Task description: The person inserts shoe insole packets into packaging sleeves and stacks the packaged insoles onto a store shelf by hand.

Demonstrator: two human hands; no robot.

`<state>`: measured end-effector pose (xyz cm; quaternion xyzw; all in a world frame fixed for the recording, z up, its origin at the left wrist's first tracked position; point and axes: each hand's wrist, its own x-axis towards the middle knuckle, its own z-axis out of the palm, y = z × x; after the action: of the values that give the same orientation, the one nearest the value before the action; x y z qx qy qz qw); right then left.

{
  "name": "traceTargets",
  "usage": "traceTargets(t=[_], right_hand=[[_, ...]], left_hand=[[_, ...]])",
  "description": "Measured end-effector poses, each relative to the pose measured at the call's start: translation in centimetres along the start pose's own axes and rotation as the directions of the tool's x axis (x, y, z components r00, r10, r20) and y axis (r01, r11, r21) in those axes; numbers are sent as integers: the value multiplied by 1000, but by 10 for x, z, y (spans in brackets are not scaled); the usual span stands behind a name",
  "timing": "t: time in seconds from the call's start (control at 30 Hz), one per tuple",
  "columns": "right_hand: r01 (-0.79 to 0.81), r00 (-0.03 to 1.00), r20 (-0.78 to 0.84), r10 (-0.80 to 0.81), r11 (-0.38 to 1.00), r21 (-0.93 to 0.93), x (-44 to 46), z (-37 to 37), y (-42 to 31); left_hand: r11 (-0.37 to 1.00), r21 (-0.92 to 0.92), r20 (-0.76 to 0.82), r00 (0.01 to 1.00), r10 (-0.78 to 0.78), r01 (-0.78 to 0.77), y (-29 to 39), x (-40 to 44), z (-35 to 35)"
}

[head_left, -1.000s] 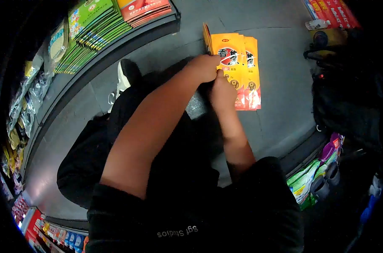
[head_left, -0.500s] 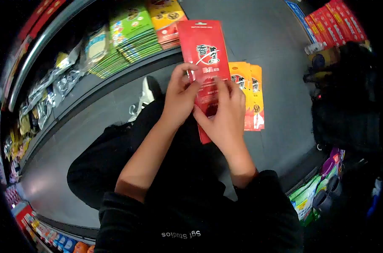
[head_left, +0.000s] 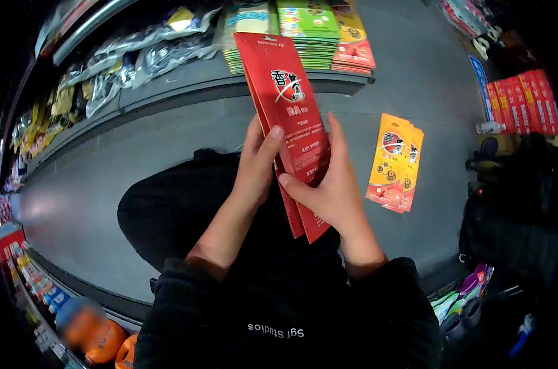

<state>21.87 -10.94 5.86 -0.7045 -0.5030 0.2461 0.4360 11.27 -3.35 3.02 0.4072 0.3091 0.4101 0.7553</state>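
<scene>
Several long red packets (head_left: 297,117) are held upright between my two hands, above my lap, their printed backs facing me. My left hand (head_left: 257,160) grips their left edge, its thumb on the front face. On the right edge, my right hand (head_left: 334,184) is closed round them with its thumb across the lower front. The bottom ends of the packets fan slightly apart. To the right, a small pile of yellow packets (head_left: 394,161) lies on the grey floor, slightly fanned and touched by neither hand.
A low shelf (head_left: 211,87) runs along the upper left, bearing green packets (head_left: 308,27), orange and red packets (head_left: 352,43) and clear plastic bags (head_left: 168,55). Red boxes (head_left: 525,101) stand at the right, above a dark bag (head_left: 506,209). Orange bottles (head_left: 106,341) are at the lower left.
The red packets are now in both hands, seen from about half a second ago, and have since tilted and spread at the bottom. The view has turned, shifting the yellow pile rightward in the picture.
</scene>
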Motion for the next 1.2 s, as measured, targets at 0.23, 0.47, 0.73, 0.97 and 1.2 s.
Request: traceTargets(t=[0.23, 0.47, 0.73, 0.97, 1.2], right_hand=[[-336, 942, 283, 182, 534, 775, -9, 24, -9], [-411, 910, 358, 207, 356, 839, -11, 45, -7], [-218, 957, 284, 60, 794, 567, -16, 67, -11], [-228, 961, 269, 57, 710, 666, -13, 55, -2], [-158, 987, 119, 105, 715, 681, -5, 12, 1]], left_hand=[[942, -318, 1, 993, -118, 112, 7, -16, -49], [949, -313, -80, 994, -76, 47, 6, -26, -67], [988, -127, -33, 996, 79, -82, 1, -28, -44], [917, -395, -11, 998, 56, -56, 0, -28, -60], [998, -64, -67, 997, -31, 27, 2, -31, -80]])
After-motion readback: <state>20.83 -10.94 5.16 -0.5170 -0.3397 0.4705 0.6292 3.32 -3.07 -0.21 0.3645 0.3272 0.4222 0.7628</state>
